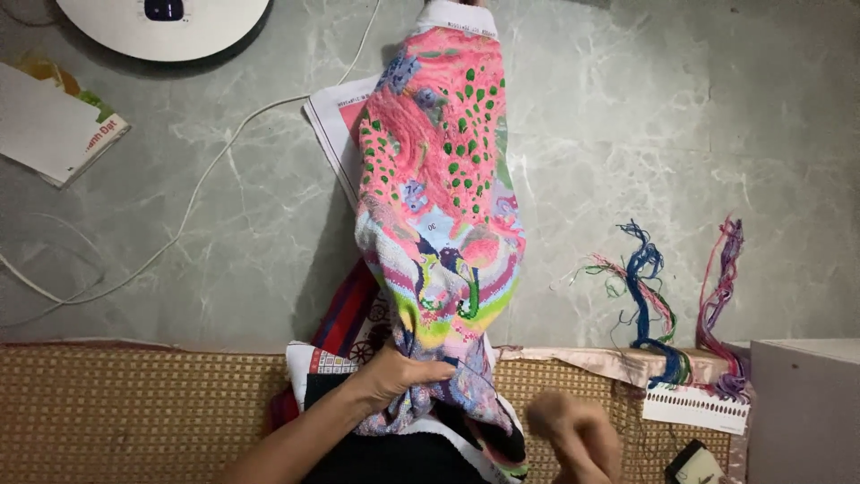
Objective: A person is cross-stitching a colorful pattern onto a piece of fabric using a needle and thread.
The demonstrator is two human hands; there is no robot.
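Two hands were at the cross-stitch cloth point(439, 206), which ran from the mat's point(134, 403) edge out over the marble floor point(627, 134). My left hand point(394, 375) clenched its near end — stitching was in hand. My right hand point(573, 435) blurred — grip unreadable; the next pull called for a steady cloth.

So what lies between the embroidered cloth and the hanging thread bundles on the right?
In the head view, only bare grey marbled floor separates the embroidered cloth from the thread bundles.
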